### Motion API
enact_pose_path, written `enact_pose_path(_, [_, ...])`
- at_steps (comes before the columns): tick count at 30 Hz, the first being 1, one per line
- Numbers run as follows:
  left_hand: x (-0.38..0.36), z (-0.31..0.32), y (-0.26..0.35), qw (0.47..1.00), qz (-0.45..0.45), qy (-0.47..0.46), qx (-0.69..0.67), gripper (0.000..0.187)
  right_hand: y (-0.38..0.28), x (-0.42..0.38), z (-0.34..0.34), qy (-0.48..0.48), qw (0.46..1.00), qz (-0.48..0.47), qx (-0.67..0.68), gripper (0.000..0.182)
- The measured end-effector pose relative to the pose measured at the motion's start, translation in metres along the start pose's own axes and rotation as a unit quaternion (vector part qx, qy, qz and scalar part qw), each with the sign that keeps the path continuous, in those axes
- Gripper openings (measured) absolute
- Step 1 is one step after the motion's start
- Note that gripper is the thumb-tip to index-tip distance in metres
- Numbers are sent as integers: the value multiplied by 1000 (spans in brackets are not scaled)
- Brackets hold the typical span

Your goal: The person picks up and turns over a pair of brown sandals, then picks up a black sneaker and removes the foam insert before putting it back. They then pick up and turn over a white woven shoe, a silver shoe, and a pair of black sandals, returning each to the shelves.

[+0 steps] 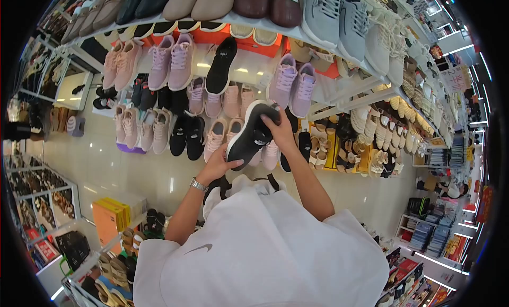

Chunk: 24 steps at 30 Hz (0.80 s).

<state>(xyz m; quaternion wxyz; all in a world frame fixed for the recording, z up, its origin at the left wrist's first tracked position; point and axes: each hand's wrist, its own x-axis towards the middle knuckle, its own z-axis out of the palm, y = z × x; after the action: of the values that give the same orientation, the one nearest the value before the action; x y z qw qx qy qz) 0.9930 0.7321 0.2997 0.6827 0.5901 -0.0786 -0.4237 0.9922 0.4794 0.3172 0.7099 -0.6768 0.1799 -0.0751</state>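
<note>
A black sneaker (245,142) with a white sole is held slantwise in front of my chest. My left hand (216,165) grips its lower end, the thumb lying over the black upper. At the upper end, my right hand (279,128) is closed around the shoe near its opening. Straight ahead on the white shelf stands a single black shoe (221,67). To its right is a pair of lilac sneakers (284,80), close to my right hand. Pale pink sneakers (214,139) sit low behind the held shoe, partly covered by it.
The upper shelf (254,24) carries loafers and grey sneakers (321,18). More lilac sneakers (181,62) and pink sneakers (127,64) stand to the left. Sandals (347,152) fill the lower right rack. An orange box (106,222) is at lower left, beyond the tiled floor (143,182).
</note>
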Motion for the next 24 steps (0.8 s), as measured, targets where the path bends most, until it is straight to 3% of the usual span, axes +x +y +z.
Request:
enact_pose_path(3, [19,-18,23,998,-6,5,-57,52,-14,10,21,34,994,87,57,71])
enact_pose_path(4, [24,-24,34,998,-60,16,-33,49,-12,12,27,37,991,107,68,73])
enact_pose_path(5, [35,-28,40,997,-57,14,-40,48,-7,11,34,39,988,129,79,75])
enact_pose_path(6, [47,-32,44,997,-56,14,-46,47,3,8,46,28,994,103,27,75])
enact_pose_path(9, [86,-40,43,989,-34,-2,-142,48,17,-3,71,7,992,117,39,77])
enact_pose_path(11, [107,-41,50,979,-29,-11,-202,50,17,3,80,21,981,179,72,62])
enact_pose_path(13, [136,-56,31,993,-31,4,-113,58,18,6,85,33,964,242,107,49])
enact_pose_path(15, [149,-68,23,996,-40,-5,-84,62,32,21,85,46,969,205,131,43])
enact_pose_path(19, [162,-99,8,994,-28,79,-76,62,58,52,83,52,960,194,197,40])
enact_pose_path(22, [158,-112,44,977,-27,137,-159,56,49,62,95,77,955,213,192,39])
enact_pose_path(24, [169,-119,52,978,-17,147,-144,53,49,69,98,92,954,218,183,40])
